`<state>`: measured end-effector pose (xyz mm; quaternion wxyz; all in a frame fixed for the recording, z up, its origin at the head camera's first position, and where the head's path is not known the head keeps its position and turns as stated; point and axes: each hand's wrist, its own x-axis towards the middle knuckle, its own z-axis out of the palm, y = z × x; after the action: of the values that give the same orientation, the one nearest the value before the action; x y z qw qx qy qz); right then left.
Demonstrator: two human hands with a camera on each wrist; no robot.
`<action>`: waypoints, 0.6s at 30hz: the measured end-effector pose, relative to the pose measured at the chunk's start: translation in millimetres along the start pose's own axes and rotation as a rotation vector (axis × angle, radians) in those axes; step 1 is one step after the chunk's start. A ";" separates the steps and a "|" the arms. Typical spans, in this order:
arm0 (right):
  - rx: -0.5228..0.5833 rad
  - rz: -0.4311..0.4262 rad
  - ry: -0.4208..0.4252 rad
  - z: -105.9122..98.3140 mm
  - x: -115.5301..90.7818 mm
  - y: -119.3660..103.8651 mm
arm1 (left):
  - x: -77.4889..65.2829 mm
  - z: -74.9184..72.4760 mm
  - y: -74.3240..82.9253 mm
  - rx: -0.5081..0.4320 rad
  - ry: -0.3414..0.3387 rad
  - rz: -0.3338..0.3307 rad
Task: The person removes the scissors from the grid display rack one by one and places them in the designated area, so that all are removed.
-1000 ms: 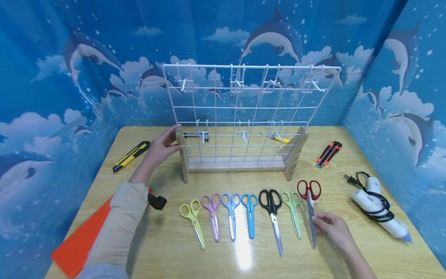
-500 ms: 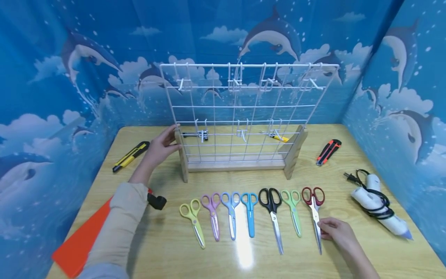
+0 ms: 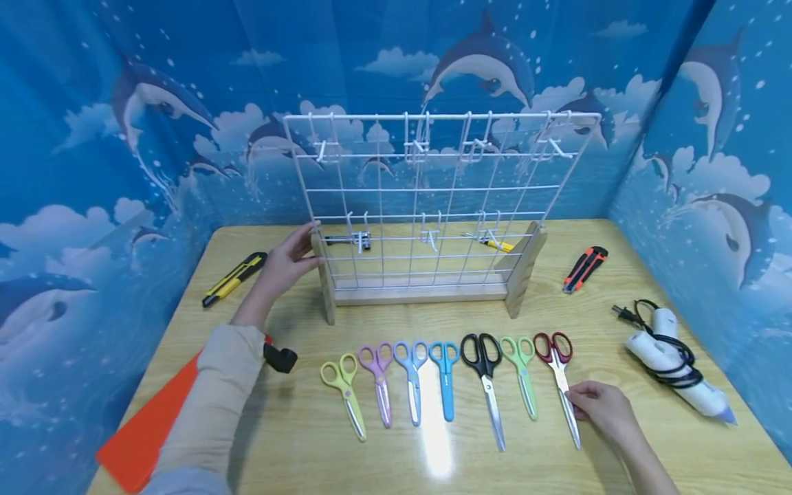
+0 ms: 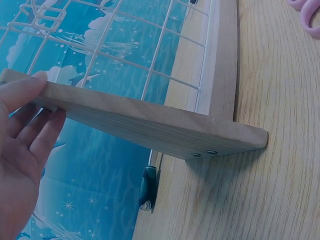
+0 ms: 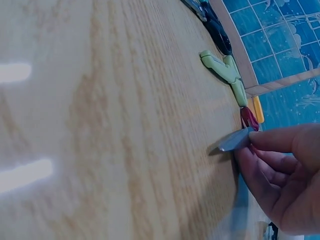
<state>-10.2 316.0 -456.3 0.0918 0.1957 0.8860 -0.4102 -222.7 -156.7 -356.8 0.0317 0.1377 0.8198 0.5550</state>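
My left hand (image 3: 287, 261) grips the left wooden side post (image 4: 150, 120) of a white wire grid rack (image 3: 433, 189); in the left wrist view the thumb lies along its edge and the fingers go behind. My right hand (image 3: 603, 410) pinches the blades of the red-handled scissors (image 3: 562, 378) at the right end of a row. In the right wrist view thumb and finger hold the blade (image 5: 235, 140) close over the table. To the left lie the light green scissors (image 3: 522, 378), black-handled scissors (image 3: 485, 385) and several blue, purple and yellow-green pairs.
White hooks hang on the grid. A yellow cutter (image 3: 235, 278) lies at left, a red-black cutter (image 3: 584, 269) at right. A white corded tool (image 3: 677, 371) is at far right. An orange-red object (image 3: 151, 419) lies partly under the left sleeve. A yellow-handled tool (image 3: 497, 244) lies behind the grid.
My right hand has moved the red-handled scissors slightly right, away from the light green pair, and their tips have swung right. My left hand has stayed on the rack's side post.
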 end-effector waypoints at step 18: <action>-0.291 -0.048 0.081 -2.6 6.6 -4.5 | 11.0 -1.2 -22.1 0.003 0.008 -0.001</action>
<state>-18.1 317.1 -453.7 0.0735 0.1753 0.9436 -0.2711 -237.7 -162.6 -375.5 0.0286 0.1353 0.8208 0.5541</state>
